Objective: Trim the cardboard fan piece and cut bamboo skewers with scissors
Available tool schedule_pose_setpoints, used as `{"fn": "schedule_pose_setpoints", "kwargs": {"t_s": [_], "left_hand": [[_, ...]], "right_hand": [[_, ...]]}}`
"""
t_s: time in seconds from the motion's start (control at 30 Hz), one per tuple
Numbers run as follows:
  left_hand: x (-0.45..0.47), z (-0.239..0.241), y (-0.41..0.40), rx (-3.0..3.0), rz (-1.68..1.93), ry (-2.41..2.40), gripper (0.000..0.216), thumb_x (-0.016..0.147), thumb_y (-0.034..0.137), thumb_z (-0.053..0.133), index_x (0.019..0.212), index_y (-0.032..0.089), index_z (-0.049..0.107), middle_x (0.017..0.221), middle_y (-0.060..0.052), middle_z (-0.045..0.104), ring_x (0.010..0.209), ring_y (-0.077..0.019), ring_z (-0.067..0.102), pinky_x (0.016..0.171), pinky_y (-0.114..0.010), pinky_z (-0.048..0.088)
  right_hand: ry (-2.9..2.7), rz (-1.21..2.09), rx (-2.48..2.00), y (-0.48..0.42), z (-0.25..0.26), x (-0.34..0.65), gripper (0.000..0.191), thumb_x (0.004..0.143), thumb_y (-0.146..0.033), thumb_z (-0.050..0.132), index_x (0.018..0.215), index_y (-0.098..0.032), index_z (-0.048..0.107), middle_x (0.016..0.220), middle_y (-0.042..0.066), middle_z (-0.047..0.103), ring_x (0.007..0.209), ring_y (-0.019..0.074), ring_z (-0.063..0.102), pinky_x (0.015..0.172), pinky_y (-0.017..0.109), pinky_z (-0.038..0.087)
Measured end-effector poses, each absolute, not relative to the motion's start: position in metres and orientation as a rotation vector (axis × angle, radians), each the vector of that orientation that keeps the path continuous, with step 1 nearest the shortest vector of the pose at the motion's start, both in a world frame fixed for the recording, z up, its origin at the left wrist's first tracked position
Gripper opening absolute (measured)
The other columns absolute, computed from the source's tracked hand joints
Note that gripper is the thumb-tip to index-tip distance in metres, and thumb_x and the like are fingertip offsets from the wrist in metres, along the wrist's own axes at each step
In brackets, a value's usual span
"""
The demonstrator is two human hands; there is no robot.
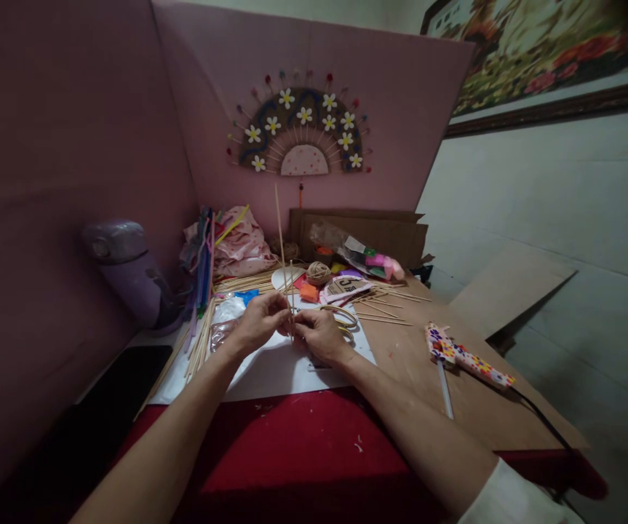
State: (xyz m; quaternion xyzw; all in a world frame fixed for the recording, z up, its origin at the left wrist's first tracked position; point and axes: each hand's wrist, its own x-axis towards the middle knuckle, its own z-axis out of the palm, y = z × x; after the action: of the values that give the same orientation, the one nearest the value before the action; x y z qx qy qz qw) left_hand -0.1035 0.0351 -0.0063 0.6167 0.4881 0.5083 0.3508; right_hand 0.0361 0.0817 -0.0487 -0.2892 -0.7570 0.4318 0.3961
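Observation:
Two thin bamboo sticks (279, 225), one longer than the other, stand nearly upright between my hands above the white paper (264, 382). My left hand (262, 318) pinches them from the left, with the fingers closed. From the right, my right hand (319, 333) closes its fingertips on the lower part of the sticks. Which stick each hand grips cannot be made out exactly. Scissors with gold-coloured handles (340, 316) lie just behind my right hand, partly hidden by it. Beside my left hand are clear plastic bags (226, 314).
A flower-patterned glue gun (466, 356) with its cord lies on the cardboard (401, 371) at right. Loose sticks (200, 342), a twine ball (319, 273) and pipe cleaners (203, 266) lie around the back and left. A purple bottle (133, 273) stands left. A decorated fan (303, 131) hangs behind.

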Motion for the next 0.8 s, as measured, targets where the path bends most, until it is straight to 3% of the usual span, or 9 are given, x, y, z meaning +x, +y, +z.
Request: {"fn": "schedule_pose_setpoints", "kwargs": {"t_s": [0.2, 0.6, 0.8], "left_hand": [[-0.104, -0.009, 0.036, 1.71, 1.348, 1.289, 0.015, 0.069, 0.027, 0.061, 0.069, 0.014, 0.052, 0.061, 0.002, 0.053, 0.053, -0.0108, 0.054, 0.047, -0.024, 0.047], [-0.1, -0.009, 0.034, 1.665, 1.331, 1.266, 0.016, 0.064, 0.025, 0.065, 0.065, 0.014, 0.054, 0.057, 0.002, 0.054, 0.051, -0.0095, 0.052, 0.049, -0.022, 0.043], [-0.091, 0.002, 0.032, 1.579, 1.558, 1.16, 0.02, 0.071, 0.033, 0.063, 0.07, 0.014, 0.058, 0.054, 0.003, 0.052, 0.045, -0.0077, 0.047, 0.042, -0.02, 0.039]], "right_hand": [[-1.923, 1.227, -0.716, 0.081, -0.044, 0.038, 0.015, 0.075, -0.018, 0.053, 0.065, -0.013, 0.064, 0.051, -0.001, 0.06, 0.045, 0.0089, 0.055, 0.044, 0.017, 0.042], [-1.959, 1.304, -0.65, 0.084, -0.049, 0.042, 0.011, 0.069, -0.018, 0.057, 0.061, -0.014, 0.063, 0.05, -0.003, 0.059, 0.044, 0.01, 0.055, 0.044, 0.019, 0.043], [-1.958, 1.3, -0.637, 0.085, -0.052, 0.041, 0.009, 0.068, -0.013, 0.055, 0.062, -0.015, 0.062, 0.049, -0.003, 0.058, 0.043, 0.0096, 0.054, 0.045, 0.018, 0.043]]}}
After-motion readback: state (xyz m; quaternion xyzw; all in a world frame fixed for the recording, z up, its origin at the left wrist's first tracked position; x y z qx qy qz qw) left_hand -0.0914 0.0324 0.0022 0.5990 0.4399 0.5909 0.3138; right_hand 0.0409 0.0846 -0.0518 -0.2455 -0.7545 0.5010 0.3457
